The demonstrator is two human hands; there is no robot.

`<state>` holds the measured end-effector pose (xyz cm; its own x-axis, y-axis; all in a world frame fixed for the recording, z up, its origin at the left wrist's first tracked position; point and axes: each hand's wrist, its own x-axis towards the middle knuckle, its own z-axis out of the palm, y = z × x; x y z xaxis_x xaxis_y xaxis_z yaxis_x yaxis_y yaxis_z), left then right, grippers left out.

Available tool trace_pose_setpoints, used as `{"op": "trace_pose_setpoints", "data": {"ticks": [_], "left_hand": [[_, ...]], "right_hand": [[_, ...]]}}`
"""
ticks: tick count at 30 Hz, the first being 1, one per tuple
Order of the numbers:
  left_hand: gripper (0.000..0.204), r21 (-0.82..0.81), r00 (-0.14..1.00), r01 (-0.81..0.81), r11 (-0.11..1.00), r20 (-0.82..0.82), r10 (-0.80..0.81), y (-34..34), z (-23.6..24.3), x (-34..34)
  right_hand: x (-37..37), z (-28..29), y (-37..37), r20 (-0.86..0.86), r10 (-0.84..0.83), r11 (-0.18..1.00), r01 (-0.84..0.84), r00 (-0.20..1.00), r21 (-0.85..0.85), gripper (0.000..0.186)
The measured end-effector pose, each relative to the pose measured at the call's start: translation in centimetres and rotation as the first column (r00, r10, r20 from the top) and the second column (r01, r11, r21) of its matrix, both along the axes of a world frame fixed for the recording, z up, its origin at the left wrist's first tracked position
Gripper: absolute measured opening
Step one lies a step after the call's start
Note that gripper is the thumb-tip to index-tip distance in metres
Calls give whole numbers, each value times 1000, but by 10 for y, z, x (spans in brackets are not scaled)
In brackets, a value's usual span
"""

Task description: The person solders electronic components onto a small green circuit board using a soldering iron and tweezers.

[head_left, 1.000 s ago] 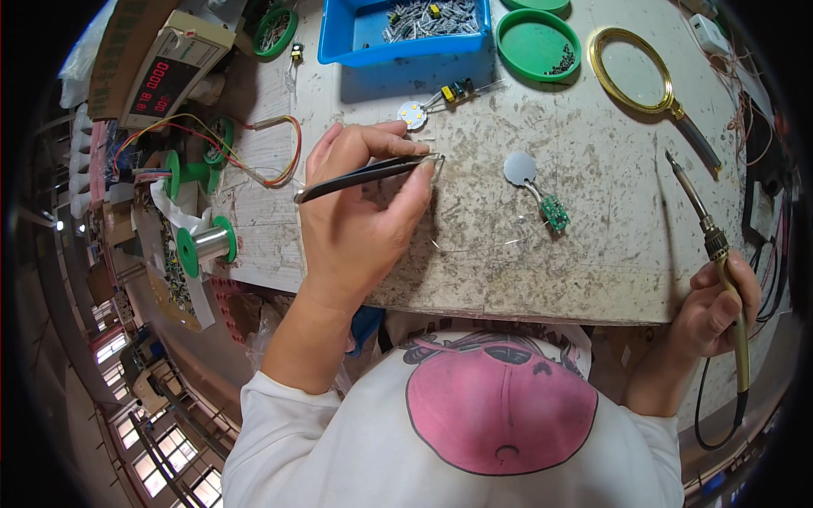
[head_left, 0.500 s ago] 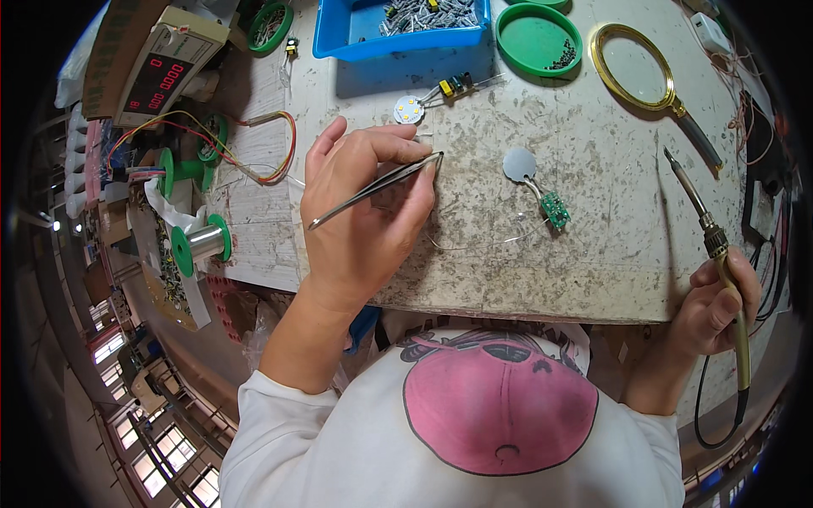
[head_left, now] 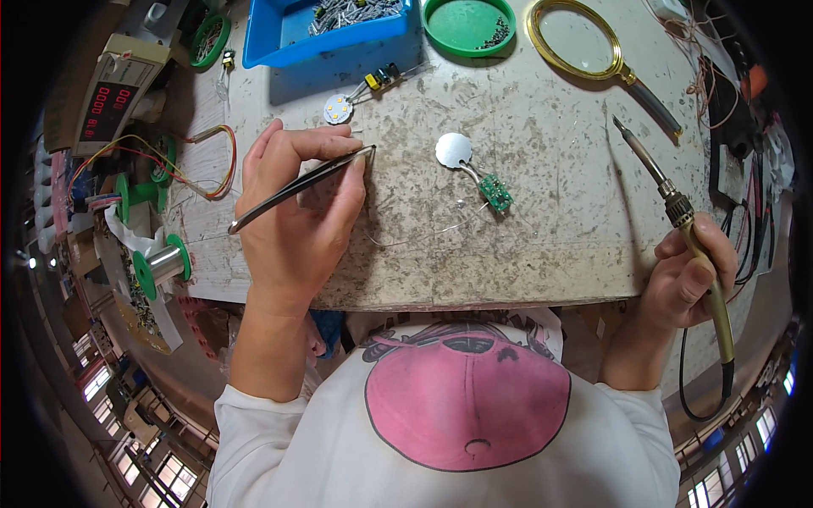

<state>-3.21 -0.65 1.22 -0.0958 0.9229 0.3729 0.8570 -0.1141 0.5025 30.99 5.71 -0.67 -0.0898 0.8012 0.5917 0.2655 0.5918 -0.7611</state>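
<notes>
Since the earlier frames, left hand (head_left: 292,216) has barely shifted; its tweezers (head_left: 301,188) went from a dark, thick-looking pair to a thin bright profile, tips holding about the same spot on the bench. Right hand (head_left: 690,279) and soldering iron (head_left: 677,216) unchanged.

Left hand: pinched around the tweezers, thumb and forefinger on the upper shank, tips pointing to 1 o'clock and down near the worktop. Can't tell if anything sits between the tips, too small. A thin wire (head_left: 423,233) curves away from the hand toward 3 o'clock, faint against the scuffed surface.

Right hand: wrapped around the iron handle at the table's 4 o'clock corner, tip up toward 11 o'clock, off the work. Cord loops below the edge, partly cut by the rim.

Small green circuit board (head_left: 495,193) with a round silver disc (head_left: 454,150) lies mid-table, at 3 o'clock from the tweezer tips, apart from both hands. A round LED plate (head_left: 338,109) with a leaded part sits at 12 o'clock from the left hand.

Blue tray (head_left: 330,38), green dish (head_left: 468,25) and magnifier (head_left: 576,41) line the far edge, all clipped at the top. Spools (head_left: 161,267) and meter (head_left: 114,93) crowd the 9 o'clock side. Open bench lies between board and iron.
</notes>
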Motion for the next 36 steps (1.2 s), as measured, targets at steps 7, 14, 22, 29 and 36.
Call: {"op": "trace_pose_setpoints", "data": {"ticks": [7,14,22,29,36], "left_hand": [[20,-31,994,103,994,28,-102,4,2,-8],[21,-185,899,437,880,66,-432,32,27,-34],[21,-309,812,581,753,156,-562,50,39,-32],[17,-273,790,613,741,210,-576,51,33,-30],[13,-273,808,586,763,266,-526,44,35,-24]], "right_hand": [[-3,1,0,19,6,1000,-6,1000,0,52],[-1,-1,-2,7,2,1000,-2,1000,-17,51],[3,-5,-2,-2,-7,1000,7,1000,7,49],[4,-4,-1,6,29,1000,-29,1000,5,50],[4,-2,-1,14,33,999,-33,999,-3,50]]}}
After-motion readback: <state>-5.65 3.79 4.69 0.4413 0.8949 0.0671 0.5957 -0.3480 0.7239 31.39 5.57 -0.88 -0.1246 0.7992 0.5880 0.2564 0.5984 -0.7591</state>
